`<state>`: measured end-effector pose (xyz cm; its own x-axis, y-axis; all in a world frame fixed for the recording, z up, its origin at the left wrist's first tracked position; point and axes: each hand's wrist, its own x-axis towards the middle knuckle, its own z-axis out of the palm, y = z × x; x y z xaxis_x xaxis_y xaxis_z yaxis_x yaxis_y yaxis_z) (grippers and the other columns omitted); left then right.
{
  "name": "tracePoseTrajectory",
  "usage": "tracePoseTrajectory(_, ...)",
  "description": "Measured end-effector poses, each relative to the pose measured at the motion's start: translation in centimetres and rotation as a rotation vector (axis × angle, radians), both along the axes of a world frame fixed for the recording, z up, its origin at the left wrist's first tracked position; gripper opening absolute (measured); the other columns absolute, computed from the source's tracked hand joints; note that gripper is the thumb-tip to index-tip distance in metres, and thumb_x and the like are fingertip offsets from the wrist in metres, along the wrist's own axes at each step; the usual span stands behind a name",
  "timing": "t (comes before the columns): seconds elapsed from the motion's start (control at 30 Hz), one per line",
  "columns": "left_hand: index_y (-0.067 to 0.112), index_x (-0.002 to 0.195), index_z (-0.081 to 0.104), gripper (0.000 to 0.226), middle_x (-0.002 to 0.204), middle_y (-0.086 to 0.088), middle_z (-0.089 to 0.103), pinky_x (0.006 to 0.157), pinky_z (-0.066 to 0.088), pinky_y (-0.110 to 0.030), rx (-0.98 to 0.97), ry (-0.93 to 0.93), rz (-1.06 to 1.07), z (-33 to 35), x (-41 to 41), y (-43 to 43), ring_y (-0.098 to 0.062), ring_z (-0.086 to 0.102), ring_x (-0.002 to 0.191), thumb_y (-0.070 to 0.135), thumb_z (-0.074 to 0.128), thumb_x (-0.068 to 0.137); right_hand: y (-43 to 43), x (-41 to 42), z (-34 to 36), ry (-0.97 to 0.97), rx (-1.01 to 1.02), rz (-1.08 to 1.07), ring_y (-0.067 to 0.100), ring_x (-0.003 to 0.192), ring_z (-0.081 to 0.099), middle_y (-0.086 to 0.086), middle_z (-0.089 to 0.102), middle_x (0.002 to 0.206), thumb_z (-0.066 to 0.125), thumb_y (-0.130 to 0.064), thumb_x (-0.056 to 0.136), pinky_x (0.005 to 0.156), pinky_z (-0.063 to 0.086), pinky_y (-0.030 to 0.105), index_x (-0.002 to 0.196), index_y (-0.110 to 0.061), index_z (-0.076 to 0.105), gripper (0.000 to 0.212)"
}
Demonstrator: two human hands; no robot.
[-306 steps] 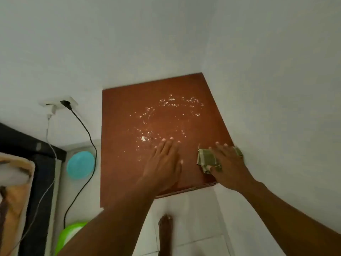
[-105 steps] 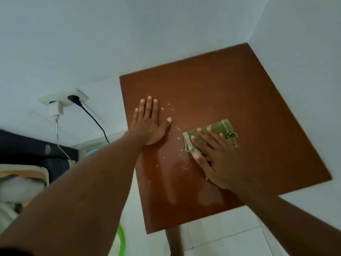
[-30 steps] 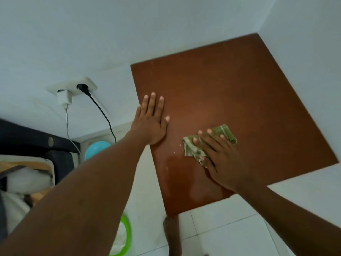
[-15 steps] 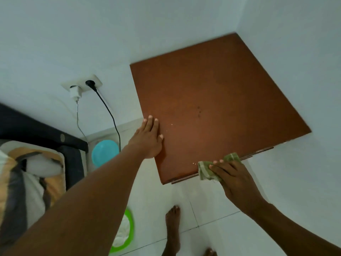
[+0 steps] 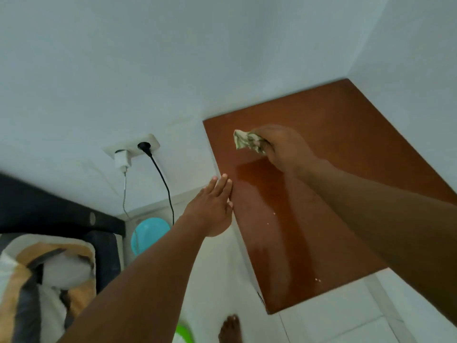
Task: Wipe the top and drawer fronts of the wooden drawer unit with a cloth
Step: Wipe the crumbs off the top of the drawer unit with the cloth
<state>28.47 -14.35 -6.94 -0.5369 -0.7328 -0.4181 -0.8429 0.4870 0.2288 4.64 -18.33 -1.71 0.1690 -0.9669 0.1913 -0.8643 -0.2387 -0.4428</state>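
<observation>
**A:** What are the hands doing in this frame?

**B:** The right hand (image 5: 284, 149) is closed around a bunched green cloth (image 5: 248, 142), held over the far-left part of the top of the wooden drawer unit (image 5: 346, 154). Whether the cloth touches the wood cannot be told. The left hand (image 5: 212, 206) is open and flat, fingers together, empty, resting against the unit's left edge.

**A:** And the unit itself?

**B:** It stands in the corner where two white walls meet. Its top runs from the near edge by a bare foot (image 5: 228, 329) on the tiled floor away to the far right. A wet sheen lies down the middle, and a few pale specks (image 5: 317, 280) sit close to the near edge.

**A:** Which way does the next stroke go?

**B:** Likely toward the person: the specks lie near of the cloth, along the top's long axis, and the right hand is the one placed to reach them. The drawer fronts are out of sight below the near edge.

**A:** Anything else around?

**B:** To the left, a wall socket (image 5: 131, 149) with a black cable (image 5: 164, 184), a turquoise lid (image 5: 149, 232), and a bed (image 5: 47, 268).
</observation>
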Motion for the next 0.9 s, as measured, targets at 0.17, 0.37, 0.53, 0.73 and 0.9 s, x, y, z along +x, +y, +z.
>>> tracePoseTrajectory(0.17, 0.021, 0.161, -0.013, 0.068, 0.168, 0.001, -0.022, 0.127, 0.007, -0.043, 0.102, 0.066, -0.017, -0.3, 0.4, -2.7, -0.021, -0.009, 0.157, 0.033, 0.027, 0.107, -10.6, 3.3, -1.2, 0.100, 0.048, -0.041, 0.038, 0.108, 0.062, 0.012, 0.067, 0.120, 0.045, -0.029, 0.090, 0.086, 0.053, 0.046, 0.129, -0.018, 0.064, 0.044)
tracePoseTrajectory(0.37, 0.028, 0.160, -0.016, 0.073, 0.165, 0.011, -0.028, 0.127, 0.007, -0.042, 0.138, 0.085, -0.021, -0.4, 0.8, -3.2, -0.017, -0.003, 0.157, 0.032, 0.031, 0.104, -12.7, 4.8, -6.4, 0.162, 0.109, 0.023, 0.036, 0.130, 0.053, 0.013, 0.061, 0.138, 0.055, -0.021, 0.095, 0.108, 0.040, 0.040, 0.132, -0.010, 0.064, 0.040)
tracePoseTrajectory(0.53, 0.031, 0.160, -0.017, 0.078, 0.164, 0.014, -0.029, 0.127, 0.007, -0.042, 0.158, 0.084, -0.028, -0.6, 1.3, -3.5, -0.019, -0.002, 0.157, 0.028, 0.035, 0.102, -8.4, 4.5, -7.8, 0.028, 0.095, -0.004, 0.035, 0.142, 0.042, 0.015, 0.052, 0.148, 0.054, -0.021, 0.096, 0.117, 0.027, 0.038, 0.138, -0.007, 0.058, 0.044)
tracePoseTrajectory(0.73, 0.029, 0.161, -0.014, 0.077, 0.166, 0.012, -0.024, 0.127, 0.005, -0.041, 0.152, 0.064, 0.000, -0.3, 1.0, -3.3, -0.021, -0.006, 0.157, 0.027, 0.036, 0.102, 3.9, 2.6, -8.0, -0.010, 0.129, 0.025, 0.028, 0.145, 0.038, 0.007, 0.051, 0.150, 0.063, -0.008, 0.093, 0.119, 0.032, 0.046, 0.141, -0.015, 0.057, 0.048)
tracePoseTrajectory(0.9, 0.028, 0.162, -0.009, 0.072, 0.168, 0.009, -0.020, 0.125, -0.002, -0.042, 0.137, 0.035, 0.090, 0.1, 0.0, -2.6, -0.021, -0.011, 0.156, 0.061, 0.017, 0.104, 15.7, 2.0, -8.3, -0.003, 0.106, 0.044, 0.026, 0.139, 0.045, 0.002, 0.057, 0.144, 0.053, -0.015, 0.094, 0.111, 0.042, 0.046, 0.135, -0.016, 0.063, 0.042)
